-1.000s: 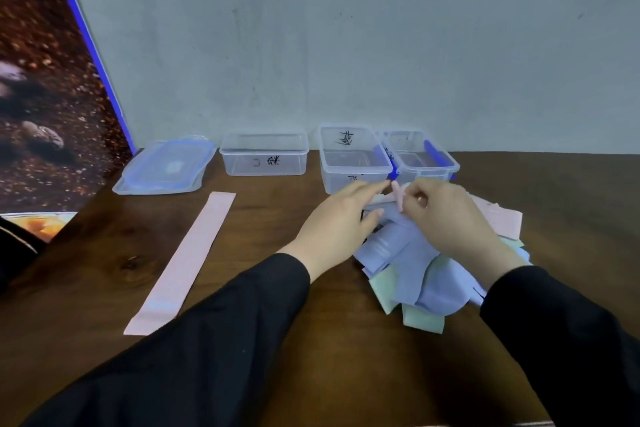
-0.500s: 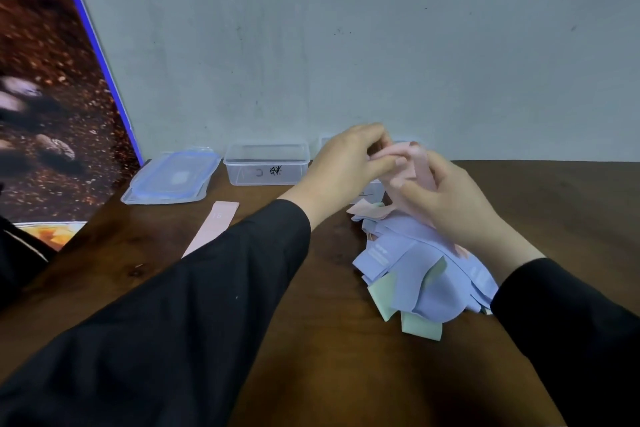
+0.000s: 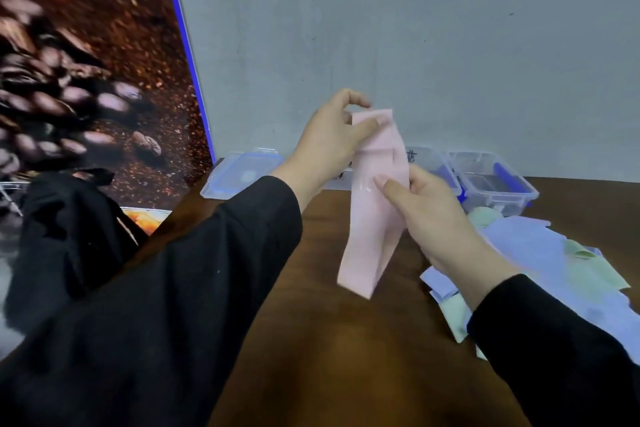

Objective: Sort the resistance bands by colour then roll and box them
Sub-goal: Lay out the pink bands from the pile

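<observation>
Head view, left hand (image 3: 329, 142) pinching pink band (image 3: 372, 204) top, right hand (image 3: 429, 215) gripping its middle

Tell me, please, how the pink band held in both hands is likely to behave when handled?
Probably floppy: the pink band hangs limp below the left hand, which pinches its top, and the right hand. It looks thin and light. Its glossy sheen suggests it may be slightly slippery.

Left hand (image 3: 329, 139) and right hand (image 3: 429, 215) holding pink band (image 3: 372, 218) above table (image 3: 346, 340)
</observation>
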`<action>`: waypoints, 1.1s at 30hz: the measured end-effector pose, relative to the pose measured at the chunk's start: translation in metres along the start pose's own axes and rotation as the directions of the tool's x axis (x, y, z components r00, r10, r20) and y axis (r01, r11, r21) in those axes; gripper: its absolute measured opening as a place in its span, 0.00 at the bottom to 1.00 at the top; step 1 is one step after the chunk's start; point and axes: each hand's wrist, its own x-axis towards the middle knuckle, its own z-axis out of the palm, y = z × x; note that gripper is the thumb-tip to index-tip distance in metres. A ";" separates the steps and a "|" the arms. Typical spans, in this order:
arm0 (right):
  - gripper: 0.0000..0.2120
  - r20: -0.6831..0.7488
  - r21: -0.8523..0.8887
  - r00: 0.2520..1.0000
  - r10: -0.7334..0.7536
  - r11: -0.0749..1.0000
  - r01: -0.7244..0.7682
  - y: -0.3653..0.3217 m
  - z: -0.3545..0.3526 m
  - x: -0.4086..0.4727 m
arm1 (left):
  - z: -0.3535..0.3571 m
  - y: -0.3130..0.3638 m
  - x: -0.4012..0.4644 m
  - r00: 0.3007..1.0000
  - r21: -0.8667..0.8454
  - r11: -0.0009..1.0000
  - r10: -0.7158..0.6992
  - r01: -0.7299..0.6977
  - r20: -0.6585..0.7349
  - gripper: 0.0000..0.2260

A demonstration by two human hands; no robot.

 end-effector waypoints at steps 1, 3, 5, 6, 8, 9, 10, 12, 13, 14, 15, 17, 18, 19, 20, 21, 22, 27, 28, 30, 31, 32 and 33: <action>0.08 -0.005 -0.010 1.000 -0.001 1.000 0.000 0.003 0.010 0.002 | -0.007 -0.005 -0.002 1.000 0.083 0.997 0.005 -0.004 -0.016 0.12; 0.08 -0.008 -0.054 1.000 0.001 0.999 -0.002 0.009 0.028 0.003 | -0.021 -0.017 -0.011 0.999 0.211 0.977 0.035 -0.035 0.001 0.08; 0.07 -0.012 -0.114 1.000 0.016 0.993 -0.017 0.016 0.041 0.004 | -0.032 -0.031 -0.025 0.989 0.227 0.974 -0.017 -0.016 0.146 0.08; 0.07 0.006 -0.129 1.000 0.028 0.991 -0.027 0.020 0.045 0.004 | -0.036 -0.039 -0.032 0.970 0.226 0.974 -0.064 0.009 0.234 0.09; 0.08 0.071 -0.124 0.996 0.046 0.992 -0.037 0.023 0.051 0.001 | -0.043 -0.052 -0.044 0.930 0.203 0.978 -0.119 0.050 0.347 0.09; 0.08 0.098 -0.120 0.994 0.050 0.992 -0.038 0.024 0.053 0.000 | -0.046 -0.058 -0.049 0.923 0.169 0.983 -0.129 0.071 0.364 0.09; 0.08 0.113 -0.127 0.992 0.054 0.991 -0.039 0.026 0.054 -0.001 | -0.048 -0.062 -0.051 0.923 0.128 0.987 -0.134 0.093 0.361 0.08; 0.08 0.132 -0.130 0.989 0.059 0.991 -0.042 0.026 0.056 -0.003 | -0.051 -0.066 -0.054 0.928 0.070 0.989 -0.146 0.130 0.343 0.07; 0.08 0.143 -0.133 0.988 0.060 0.990 -0.040 0.026 0.056 -0.003 | -0.052 -0.068 -0.055 0.929 0.053 0.988 -0.155 0.145 0.337 0.07; 0.08 0.154 -0.143 0.986 0.060 0.989 -0.038 0.026 0.056 -0.003 | -0.053 -0.070 -0.055 0.929 0.044 0.987 -0.160 0.154 0.334 0.06; 0.07 0.156 -0.149 0.985 0.070 0.988 -0.046 0.027 0.056 -0.003 | -0.053 -0.072 -0.054 0.929 0.040 0.987 -0.163 0.159 0.331 0.06; 0.05 0.142 -0.123 0.986 0.091 0.990 -0.074 0.030 0.054 -0.004 | -0.053 -0.072 -0.052 0.941 0.031 0.986 -0.165 0.163 0.296 0.06; 0.05 0.135 -0.098 0.985 0.106 0.991 -0.093 0.031 0.053 -0.005 | -0.053 -0.071 -0.050 0.953 0.026 0.987 -0.160 0.159 0.256 0.06; 0.06 0.133 -0.076 0.983 0.123 0.991 -0.114 0.033 0.051 -0.006 | -0.054 -0.069 -0.048 0.967 0.014 0.988 -0.152 0.152 0.205 0.07; 0.06 0.137 -0.070 0.981 0.138 0.989 -0.129 0.036 0.050 -0.007 | -0.056 -0.068 -0.045 0.978 0.004 0.990 -0.142 0.143 0.154 0.07; 0.06 0.146 -0.071 0.977 0.153 0.987 -0.144 0.039 0.049 -0.008 | -0.058 -0.066 -0.041 0.985 -0.006 0.991 -0.129 0.131 0.116 0.08; 0.06 0.154 -0.080 0.973 0.172 0.984 -0.161 0.042 0.048 -0.009 | -0.061 -0.062 -0.038 0.989 -0.013 0.993 -0.113 0.114 0.095 0.09; 0.16 0.186 -0.187 0.932 0.310 0.943 -0.277 0.058 0.050 -0.010 | -0.072 -0.034 -0.023 0.999 0.032 0.999 -0.020 0.019 0.026 0.09; 0.18 0.198 -0.210 0.930 0.310 0.940 -0.269 0.060 0.051 -0.010 | -0.074 -0.028 -0.021 1.000 0.054 0.999 -0.007 0.006 0.018 0.09; 0.22 0.211 -0.209 0.932 0.294 0.945 -0.251 0.059 0.054 -0.010 | -0.075 -0.018 -0.017 1.000 0.095 0.995 0.021 -0.023 0.018 0.09; 0.22 0.209 -0.197 0.938 0.276 0.952 -0.236 0.057 0.055 -0.010 | -0.076 -0.014 -0.016 0.999 0.118 0.992 0.031 -0.034 0.023 0.09; 0.21 0.204 -0.188 0.946 0.252 0.958 -0.215 0.056 0.057 -0.009 | -0.076 -0.010 -0.015 0.999 0.143 0.989 0.037 -0.040 0.028 0.09; 0.18 0.199 -0.185 0.952 0.232 0.963 -0.196 0.053 0.059 -0.009 | -0.076 -0.008 -0.014 0.999 0.164 0.985 0.038 -0.043 0.030 0.09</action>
